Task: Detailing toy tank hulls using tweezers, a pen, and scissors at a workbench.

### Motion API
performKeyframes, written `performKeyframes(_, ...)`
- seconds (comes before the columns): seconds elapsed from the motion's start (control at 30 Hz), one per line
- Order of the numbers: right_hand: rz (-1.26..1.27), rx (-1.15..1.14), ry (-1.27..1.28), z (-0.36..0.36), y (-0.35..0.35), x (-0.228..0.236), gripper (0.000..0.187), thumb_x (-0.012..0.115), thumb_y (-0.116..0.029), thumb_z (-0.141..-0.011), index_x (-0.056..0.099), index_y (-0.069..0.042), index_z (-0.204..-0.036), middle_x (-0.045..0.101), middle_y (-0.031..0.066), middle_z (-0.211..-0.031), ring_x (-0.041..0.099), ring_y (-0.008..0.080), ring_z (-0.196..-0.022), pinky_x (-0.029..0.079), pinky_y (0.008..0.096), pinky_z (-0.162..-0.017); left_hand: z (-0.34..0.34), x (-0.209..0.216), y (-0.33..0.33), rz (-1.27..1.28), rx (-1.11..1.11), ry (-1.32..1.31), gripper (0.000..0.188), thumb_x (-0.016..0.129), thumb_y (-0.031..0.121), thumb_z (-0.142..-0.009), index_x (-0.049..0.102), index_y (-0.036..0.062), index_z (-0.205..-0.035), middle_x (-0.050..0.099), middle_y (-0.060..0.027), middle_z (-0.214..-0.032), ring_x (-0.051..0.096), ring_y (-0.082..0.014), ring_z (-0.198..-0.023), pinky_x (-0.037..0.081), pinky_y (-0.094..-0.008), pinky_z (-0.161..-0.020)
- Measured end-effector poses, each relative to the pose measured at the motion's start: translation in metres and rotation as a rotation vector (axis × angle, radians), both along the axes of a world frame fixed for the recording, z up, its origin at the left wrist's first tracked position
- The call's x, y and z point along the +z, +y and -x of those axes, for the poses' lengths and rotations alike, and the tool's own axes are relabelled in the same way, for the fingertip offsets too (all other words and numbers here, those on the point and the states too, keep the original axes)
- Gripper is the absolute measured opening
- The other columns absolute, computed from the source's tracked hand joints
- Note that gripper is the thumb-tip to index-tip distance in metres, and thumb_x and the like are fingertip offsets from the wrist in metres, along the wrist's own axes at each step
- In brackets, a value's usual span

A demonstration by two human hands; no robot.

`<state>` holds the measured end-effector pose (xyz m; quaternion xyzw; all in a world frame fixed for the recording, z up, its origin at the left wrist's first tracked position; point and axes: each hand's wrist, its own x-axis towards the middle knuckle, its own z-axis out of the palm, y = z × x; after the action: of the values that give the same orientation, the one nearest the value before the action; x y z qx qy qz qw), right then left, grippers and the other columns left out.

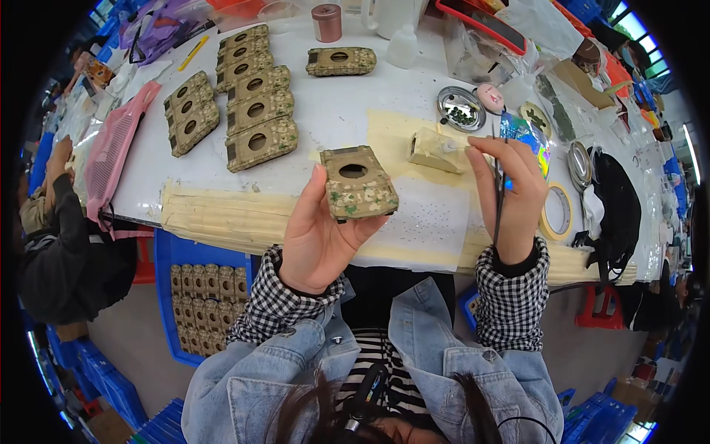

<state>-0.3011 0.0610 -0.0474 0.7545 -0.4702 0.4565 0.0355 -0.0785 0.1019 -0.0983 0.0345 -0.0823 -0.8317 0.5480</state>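
Head view: one camouflage toy tank hull [360, 194] is held up by the left hand [310, 237] above the near table edge, thumb along its side, fingers curled beneath; round hole faces up. Thumb and forefinger of the right hand [514, 185] are pinched on a thin pale stick [461, 148], pointed at a cream block [429, 153]; whether contact is made cannot be told. A dark slim tool [500, 203] is carried against the same hand; exact grip unclear. Block is set on yellowish paper; a speckled white sheet [429, 240] is laid nearer. Dark green bits [463, 117] are held in a round metal dish [452, 98] beyond the right hand. Tape roll [546, 224] is placed right of that wrist. More hulls [262, 148] are lined up at left on the white table [318, 103]; others are packed in a blue bin [166, 296] below.
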Motion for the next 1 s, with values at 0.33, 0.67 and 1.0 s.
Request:
performKeyframes(0.33, -0.145, 0.389, -0.355, -0.02, 0.041, 0.022, 0.016, 0.064, 0.0, -0.08, 0.06, 0.0, -0.095, 0.058, 0.0098, -0.082, 0.051, 0.0174, -0.073, 0.04, 0.0267, -0.068, 0.023, 0.016, 0.013, -0.086, -0.11, -0.078, 0.056, 0.027, 0.043, -0.098, 0.033, -0.0006, -0.133, 0.049, -0.0231, -0.123, 0.054, -0.0348, -0.11, 0.051, -0.0381, -0.09)
performKeyframes(0.67, -0.378, 0.451, -0.519, -0.032, 0.044, 0.013, 0.007, 0.057, -0.003, -0.087, 0.058, 0.001, -0.093, 0.05, 0.0038, -0.079, 0.046, 0.0085, -0.067, 0.037, 0.021, -0.06, 0.027, 0.017, 0.018, -0.038, -0.134, -0.152, 0.053, 0.026, 0.041, -0.098, 0.036, 0.0008, -0.131, 0.051, -0.0169, -0.124, 0.055, -0.0289, -0.111, 0.052, -0.0376, -0.09)
performKeyframes(1.0, -0.389, 0.452, -0.52, -0.033, 0.045, 0.013, 0.007, 0.058, -0.003, -0.087, 0.058, 0.001, -0.093, 0.051, 0.004, -0.079, 0.047, 0.0083, -0.067, 0.038, 0.0204, -0.059, 0.028, 0.017, 0.019, -0.034, -0.138, -0.139, 0.051, 0.026, 0.04, -0.099, 0.036, 0.0018, -0.131, 0.051, -0.0158, -0.124, 0.054, -0.0265, -0.112, 0.051, -0.0382, -0.09)
